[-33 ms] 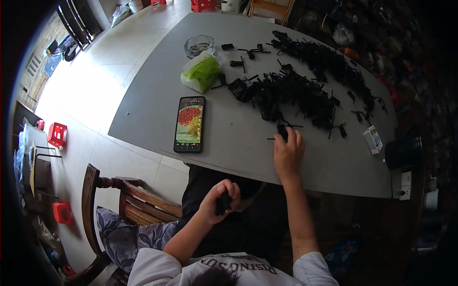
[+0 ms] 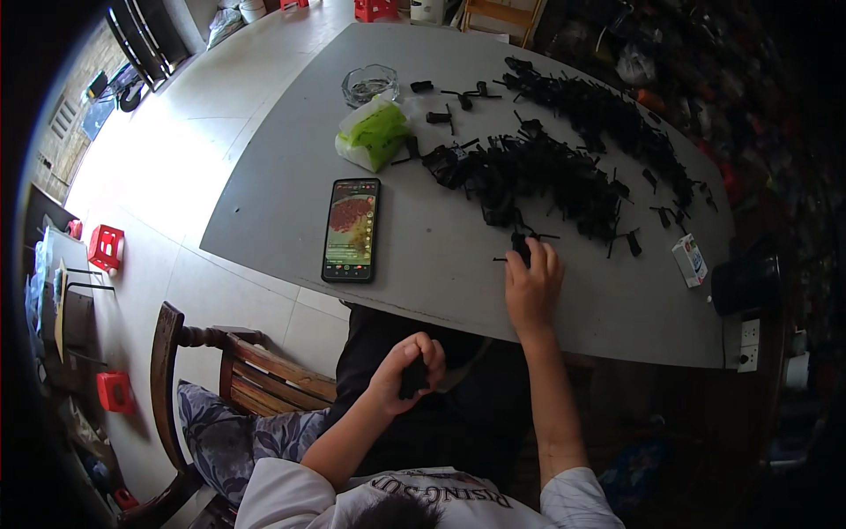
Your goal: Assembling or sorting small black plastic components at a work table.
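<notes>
Over my lap, below the table's near edge, my left hand (image 2: 407,372) is curled round a small black plastic part (image 2: 412,377). Much of that part is hidden by the fingers. My right hand (image 2: 534,284) rests on the grey table (image 2: 432,273), its fingers closed on another black plastic part (image 2: 521,242) with thin dark stems. This one lies at the near tip of a heap of similar black parts (image 2: 538,176). Left of the right hand, a phone (image 2: 351,231) lies face up with a lit screen showing food.
A second long heap of black parts (image 2: 608,110) runs along the far right. Beyond the phone sit a green-and-white plastic packet (image 2: 374,137) and a glass ashtray (image 2: 370,85). A small white carton (image 2: 689,261) lies near the right edge. A wooden chair (image 2: 256,375) stands at left.
The picture on the phone screen has changed. Both hands and the black parts look the same.
</notes>
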`<state>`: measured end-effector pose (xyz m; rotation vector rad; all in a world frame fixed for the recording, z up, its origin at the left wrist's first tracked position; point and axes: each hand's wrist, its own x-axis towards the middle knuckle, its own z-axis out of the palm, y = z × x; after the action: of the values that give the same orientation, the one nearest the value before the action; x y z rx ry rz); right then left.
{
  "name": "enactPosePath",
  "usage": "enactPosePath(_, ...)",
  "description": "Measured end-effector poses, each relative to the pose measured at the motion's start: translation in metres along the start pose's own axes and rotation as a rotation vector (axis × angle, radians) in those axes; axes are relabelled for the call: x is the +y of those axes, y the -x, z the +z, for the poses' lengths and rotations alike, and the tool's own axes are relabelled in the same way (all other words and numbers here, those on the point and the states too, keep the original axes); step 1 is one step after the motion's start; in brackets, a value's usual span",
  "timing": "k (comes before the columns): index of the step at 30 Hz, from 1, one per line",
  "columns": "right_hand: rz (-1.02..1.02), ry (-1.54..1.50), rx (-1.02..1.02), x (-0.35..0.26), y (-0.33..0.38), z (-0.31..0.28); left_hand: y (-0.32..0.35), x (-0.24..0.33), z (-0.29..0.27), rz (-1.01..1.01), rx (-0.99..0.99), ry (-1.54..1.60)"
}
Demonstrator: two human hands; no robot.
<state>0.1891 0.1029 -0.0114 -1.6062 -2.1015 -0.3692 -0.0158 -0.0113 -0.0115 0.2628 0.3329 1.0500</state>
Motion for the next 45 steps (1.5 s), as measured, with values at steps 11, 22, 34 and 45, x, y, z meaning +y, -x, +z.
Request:
enactPosePath(11,0.193,-0.587,0.341,-0.003,0.005,-0.02,-0.018,0.002,0.01,0.057,0.176,-0.417)
enactPosePath(22,0.385,-1.788,-0.123,-0.048,0.054,-0.061,-0.036,-0.001,0.02,0.199,0.176,-0.627)
enactPosePath(34,0.699,-2.074,-0.661,-0.041,0.064,-0.091,-0.024,0.018,0.034,0.418,-0.253,-1.039)
enactPosePath(45,0.796,-2.215,-0.449,-0.049,0.069,-0.085,-0.017,0.019,0.046,0.47,-0.217,-1.309)
